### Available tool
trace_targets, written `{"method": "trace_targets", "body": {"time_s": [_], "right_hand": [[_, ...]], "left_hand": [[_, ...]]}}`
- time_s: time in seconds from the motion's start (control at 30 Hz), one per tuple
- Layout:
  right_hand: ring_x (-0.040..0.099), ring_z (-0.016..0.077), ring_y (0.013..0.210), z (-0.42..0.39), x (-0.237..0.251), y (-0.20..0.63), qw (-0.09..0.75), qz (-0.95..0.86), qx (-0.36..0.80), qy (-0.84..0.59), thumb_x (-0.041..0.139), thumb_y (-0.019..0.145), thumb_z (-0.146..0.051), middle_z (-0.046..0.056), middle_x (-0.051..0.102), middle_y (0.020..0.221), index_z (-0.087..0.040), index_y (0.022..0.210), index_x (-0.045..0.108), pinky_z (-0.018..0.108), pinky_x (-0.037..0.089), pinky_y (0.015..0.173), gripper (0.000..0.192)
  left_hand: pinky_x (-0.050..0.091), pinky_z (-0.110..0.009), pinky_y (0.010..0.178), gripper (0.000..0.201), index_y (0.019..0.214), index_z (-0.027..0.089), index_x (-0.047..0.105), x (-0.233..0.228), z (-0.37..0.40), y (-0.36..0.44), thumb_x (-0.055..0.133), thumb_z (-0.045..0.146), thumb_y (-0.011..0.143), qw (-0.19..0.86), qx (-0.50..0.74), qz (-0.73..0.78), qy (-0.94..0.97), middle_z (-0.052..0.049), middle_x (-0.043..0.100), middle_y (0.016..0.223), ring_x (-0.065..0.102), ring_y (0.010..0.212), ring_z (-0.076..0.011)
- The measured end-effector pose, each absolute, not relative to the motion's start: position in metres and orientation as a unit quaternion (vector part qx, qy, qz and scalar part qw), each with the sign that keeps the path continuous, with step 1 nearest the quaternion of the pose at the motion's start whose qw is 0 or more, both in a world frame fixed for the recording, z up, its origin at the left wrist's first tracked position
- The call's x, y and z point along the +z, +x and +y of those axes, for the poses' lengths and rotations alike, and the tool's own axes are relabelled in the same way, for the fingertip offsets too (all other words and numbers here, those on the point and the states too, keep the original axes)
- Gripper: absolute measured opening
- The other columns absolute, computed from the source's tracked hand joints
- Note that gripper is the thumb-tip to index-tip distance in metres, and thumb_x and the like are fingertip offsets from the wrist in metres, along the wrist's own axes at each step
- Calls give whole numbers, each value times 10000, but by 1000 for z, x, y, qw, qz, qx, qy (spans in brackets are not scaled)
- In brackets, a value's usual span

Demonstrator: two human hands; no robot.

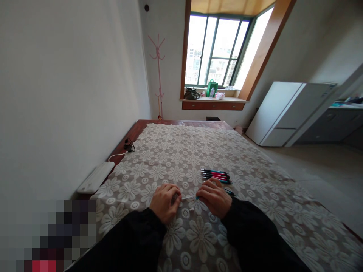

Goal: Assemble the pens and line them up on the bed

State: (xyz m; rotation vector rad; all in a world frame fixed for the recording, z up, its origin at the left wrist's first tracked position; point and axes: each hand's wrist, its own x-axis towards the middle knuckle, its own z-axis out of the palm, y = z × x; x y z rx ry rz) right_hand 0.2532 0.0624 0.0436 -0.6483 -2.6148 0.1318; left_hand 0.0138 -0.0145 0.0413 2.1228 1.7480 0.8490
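Low in the frame's centre, the left hand [165, 202] and right hand [214, 198] are resting knuckles-up on the flower-patterned lace cloth [176, 158], fingers pinching opposite ends of a thin white pen refill [188, 197]. A row of dark pens [216, 175] is lying just beyond the right hand.

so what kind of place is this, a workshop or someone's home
Most likely a room in someone's home. A big table under a floral lace cloth sits below a bay window, with a pink coat stand in the corner and a white fridge. Both hands work a thin pen part beside a few pens.
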Motion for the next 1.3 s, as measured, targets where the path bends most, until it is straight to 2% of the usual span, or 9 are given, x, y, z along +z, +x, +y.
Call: {"method": "trace_targets", "body": {"time_s": [0.1, 0.3, 0.5, 0.63, 0.77, 0.87, 1.03, 1.17, 1.3], "right_hand": [[591, 221, 918, 64, 42, 254, 224, -935, 45, -272, 543, 937, -149, 25, 702, 888, -230, 935, 596, 429, 296, 949, 96], [585, 222, 883, 66, 38, 253, 210, -925, 42, -315, 556, 895, -122, 31, 681, 894, -219, 944, 567, 398, 336, 887, 108], [553, 237, 1040, 62, 40, 252, 222, -928, 71, -290, 561, 860, -112, 73, 639, 1120, -215, 961, 586, 403, 355, 926, 147], [551, 220, 937, 55, 41, 246, 244, -943, 97, -204, 575, 913, -256, 57, 635, 974, -217, 919, 611, 390, 370, 871, 54], [537, 212, 849, 51, 35, 239, 208, -959, 97, -165, 656, 891, -406, 35, 630, 888, -226, 925, 638, 379, 343, 787, 184], [528, 197, 823, 51, 29, 236, 188, -963, 86, -171, 620, 927, -319, 26, 636, 864, -225, 904, 634, 362, 323, 750, 98], [525, 197, 807, 54, 25, 236, 200, -955, 74, -206, 595, 948, -280, 28, 635, 837, -218, 871, 635, 354, 318, 744, 106], [533, 205, 825, 56, 35, 242, 216, -947, 72, -227, 567, 936, -212, 33, 640, 851, -219, 916, 637, 346, 336, 760, 74], [540, 230, 905, 64, 44, 255, 231, -924, 51, -301, 563, 809, -65, 53, 651, 923, -206, 948, 636, 354, 364, 810, 211]], "left_hand": [[416, -426, 964, 116, 901, 253, 664, 42, -15, 14, 610, 208, 809, 129, 301, 597, 732, -39, 691, 1101, 589, 1111, -255], [404, -432, 986, 334, 912, 246, 641, 43, -17, 14, 577, 96, 620, 129, 300, 583, 744, -45, 669, 1123, 561, 1128, -271], [391, -429, 1001, 399, 944, 232, 584, 43, -17, 14, 552, 91, 572, 130, 297, 580, 747, -59, 656, 1114, 545, 1126, -271], [388, -423, 998, 374, 908, 223, 537, 42, -17, 14, 540, 90, 559, 118, 304, 595, 735, -65, 642, 1084, 540, 1108, -265], [376, -418, 999, 331, 886, 226, 544, 40, -17, 14, 551, 98, 581, 104, 290, 606, 733, -57, 635, 1086, 530, 1109, -263], [362, -421, 1006, 272, 877, 235, 572, 38, -17, 14, 569, 122, 630, 96, 277, 616, 731, -53, 633, 1116, 525, 1130, -266], [347, -420, 1009, 186, 858, 241, 588, 37, -16, 15, 578, 157, 693, 96, 258, 617, 737, -50, 636, 1132, 528, 1134, -267], [345, -424, 996, 359, 1014, 225, 566, 40, -16, 14, 568, 132, 667, 93, 263, 633, 722, -59, 645, 1095, 537, 1113, -268], [353, -414, 949, 440, 1064, 203, 524, 39, -15, 12, 511, 69, 645, 89, 256, 656, 705, -72, 635, 1062, 546, 1076, -261]]}}
